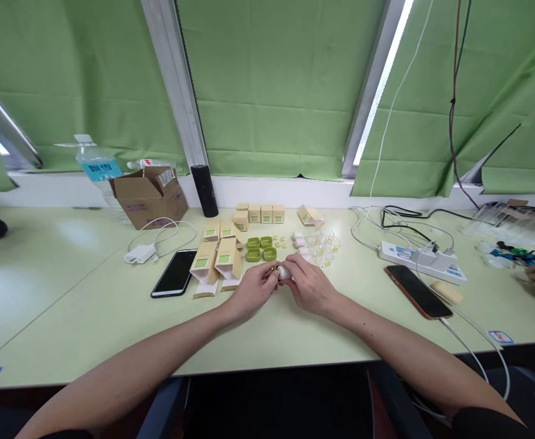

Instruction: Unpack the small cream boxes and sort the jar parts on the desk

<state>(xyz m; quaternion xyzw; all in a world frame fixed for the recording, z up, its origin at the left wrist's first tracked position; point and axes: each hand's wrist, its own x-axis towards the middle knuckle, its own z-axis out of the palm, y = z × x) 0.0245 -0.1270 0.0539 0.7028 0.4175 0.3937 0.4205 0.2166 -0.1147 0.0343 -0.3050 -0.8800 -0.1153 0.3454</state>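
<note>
Left hand (255, 287) and right hand (311, 284) pinch one white piece (284, 272) — each grip drawn in close about it — over the table (249, 344), near four green trays (253, 255).

Small white rounded piece (284, 272), partly hidden
Hands (255, 288) (311, 284) obscure its outline; tiny yellow pieces (277, 245) beyond them are too small to identify.

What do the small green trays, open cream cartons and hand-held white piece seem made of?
Green trays: probably moulded plastic, smooth, given their rounded corners.
Cream cartons: likely paperboard, matte, with thin folded flaps.
White piece: pale and smooth, perhaps plastic; mostly covered, so uncertain.
</note>
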